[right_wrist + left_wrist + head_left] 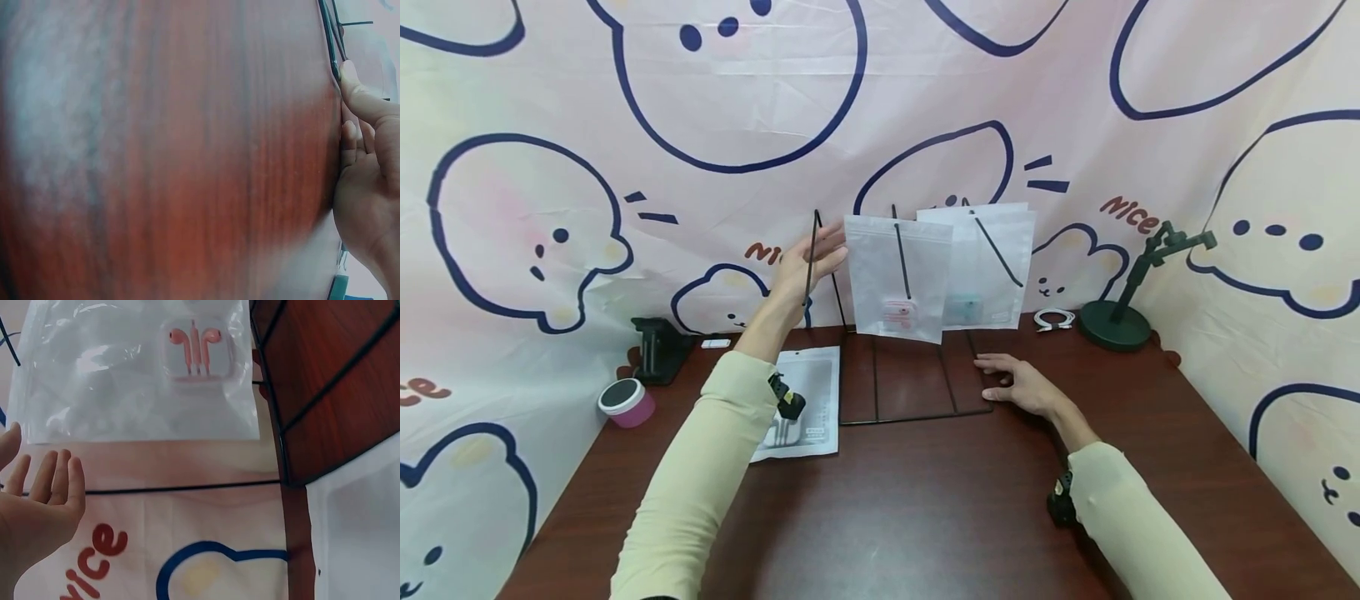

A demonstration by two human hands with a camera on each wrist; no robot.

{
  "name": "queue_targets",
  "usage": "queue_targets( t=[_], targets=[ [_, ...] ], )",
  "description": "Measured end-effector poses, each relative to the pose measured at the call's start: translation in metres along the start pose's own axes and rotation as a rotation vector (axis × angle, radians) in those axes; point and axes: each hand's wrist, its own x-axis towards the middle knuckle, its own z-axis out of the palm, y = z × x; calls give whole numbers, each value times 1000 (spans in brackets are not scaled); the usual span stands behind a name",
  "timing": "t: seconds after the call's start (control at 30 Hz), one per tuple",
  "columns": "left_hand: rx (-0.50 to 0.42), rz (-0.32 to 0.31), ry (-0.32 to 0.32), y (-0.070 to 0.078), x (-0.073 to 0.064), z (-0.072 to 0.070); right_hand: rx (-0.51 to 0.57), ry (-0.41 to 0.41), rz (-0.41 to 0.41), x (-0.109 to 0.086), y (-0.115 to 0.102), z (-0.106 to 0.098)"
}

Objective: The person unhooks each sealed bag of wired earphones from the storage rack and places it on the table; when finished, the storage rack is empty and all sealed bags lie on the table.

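Observation:
A black wire display rack [897, 420] stands on the table, its hooks slanting forward. On one hook hangs a clear zip bag [880, 258] with pink wired earphones [197, 347] in a square case. Behind it to the right hangs another bag [1003, 242] with a teal item. My left hand [812, 260] is raised beside the leftmost hook [812, 250], fingers loosely extended toward the pink earphones' bag, holding nothing. My right hand [1018, 385] rests at the rack base's right side, its thumb touching the wire near the front corner, fingers stretched along the side.
A third bag [820, 392] lies flat left of the rack, partly under my left forearm. Farther left are a pink jar [627, 404] and a black stand [658, 350]. A coiled white cable [1054, 319] and a dark green stand [1116, 323] sit at back right.

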Motion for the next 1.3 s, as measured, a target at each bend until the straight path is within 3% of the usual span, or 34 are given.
queue_targets(
  t=[0.33, 0.63, 1.0, 1.3],
  targets=[
    [5, -38, 53, 17, 4, 17, 6, -5, 8, 3, -1, -2],
    [2, -49, 58, 17, -1, 24, -3, -10, 8, 2, -2, -3],
    [-84, -41, 97, 15, -19, 30, 1, 3, 9, -1, -3, 1],
    [-85, -20, 112, 13, -36, 33, -1, 8, 19, -1, -2, 2]
  ],
)
